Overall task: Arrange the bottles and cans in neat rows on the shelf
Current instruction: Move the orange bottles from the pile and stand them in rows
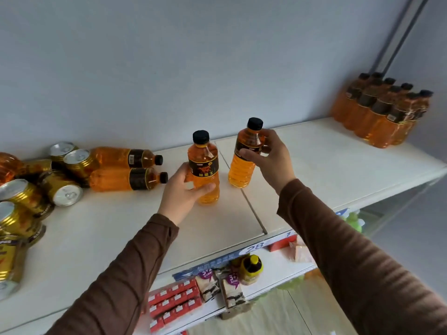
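Observation:
Two upright orange drink bottles with black caps stand near the middle of the white shelf (326,163). My left hand (182,192) grips the left bottle (204,163) low on its body. My right hand (272,158) grips the right bottle (244,165) around its black label. Two more orange bottles (121,170) lie on their sides at the left, caps pointing right. Beside them lies a jumble of gold cans (60,187), several tipped over. At the far right back stands a tidy block of orange bottles (384,112) in rows.
The shelf's front edge carries a blue price strip (254,247). Lower shelves hold red boxes (174,303), small cartons (232,291) and a yellow-capped bottle (251,264). A seam (251,209) runs across the shelf board between my hands. A grey wall backs the shelf.

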A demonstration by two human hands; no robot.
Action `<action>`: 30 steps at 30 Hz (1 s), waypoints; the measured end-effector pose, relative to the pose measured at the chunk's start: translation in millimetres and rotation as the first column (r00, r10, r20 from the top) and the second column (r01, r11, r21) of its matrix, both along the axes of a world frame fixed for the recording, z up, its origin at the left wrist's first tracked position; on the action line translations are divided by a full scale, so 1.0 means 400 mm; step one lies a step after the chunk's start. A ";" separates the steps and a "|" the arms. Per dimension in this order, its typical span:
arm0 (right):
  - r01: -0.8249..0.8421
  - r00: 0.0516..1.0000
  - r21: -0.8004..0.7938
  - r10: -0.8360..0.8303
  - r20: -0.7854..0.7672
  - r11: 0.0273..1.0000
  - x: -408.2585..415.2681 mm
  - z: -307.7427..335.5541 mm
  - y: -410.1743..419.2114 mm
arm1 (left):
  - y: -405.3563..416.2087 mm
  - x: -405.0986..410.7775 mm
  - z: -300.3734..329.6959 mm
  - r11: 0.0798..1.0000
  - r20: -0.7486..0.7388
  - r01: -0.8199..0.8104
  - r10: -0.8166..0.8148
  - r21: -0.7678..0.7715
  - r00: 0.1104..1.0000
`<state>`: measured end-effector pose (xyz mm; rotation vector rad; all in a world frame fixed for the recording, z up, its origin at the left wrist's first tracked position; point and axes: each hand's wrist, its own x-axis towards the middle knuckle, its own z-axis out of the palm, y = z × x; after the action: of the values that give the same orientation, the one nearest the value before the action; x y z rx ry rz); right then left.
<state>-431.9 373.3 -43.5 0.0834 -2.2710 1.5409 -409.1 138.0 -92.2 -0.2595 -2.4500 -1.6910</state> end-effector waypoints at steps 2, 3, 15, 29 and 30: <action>0.039 0.999 0.000 -0.039 -0.013 0.999 0.029 0.012 0.093 | 0.090 -0.006 0.006 0.999 -0.020 0.039 -0.039 0.013 0.999; 0.054 0.998 -0.002 -0.054 -0.017 0.999 0.042 0.017 0.141 | 0.139 -0.009 0.010 0.998 -0.026 0.057 -0.056 0.024 0.998; 0.076 0.997 0.033 -0.075 -0.022 0.997 0.109 0.052 0.727 | 0.744 -0.037 0.029 0.988 0.003 0.134 -0.135 0.070 0.991; 0.042 0.999 0.007 -0.042 -0.001 0.999 -0.106 0.056 0.951 | 0.978 -0.225 0.059 0.983 0.002 0.159 -0.159 0.092 0.987; 0.038 0.999 0.013 -0.038 -0.007 0.999 -0.124 0.061 0.960 | 0.989 -0.243 0.062 0.983 0.000 0.158 -0.158 0.092 0.987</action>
<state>-481.6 757.3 -19.0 0.0489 -2.2643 1.5041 -506.4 533.5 -67.6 -0.4477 -2.4059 -1.8648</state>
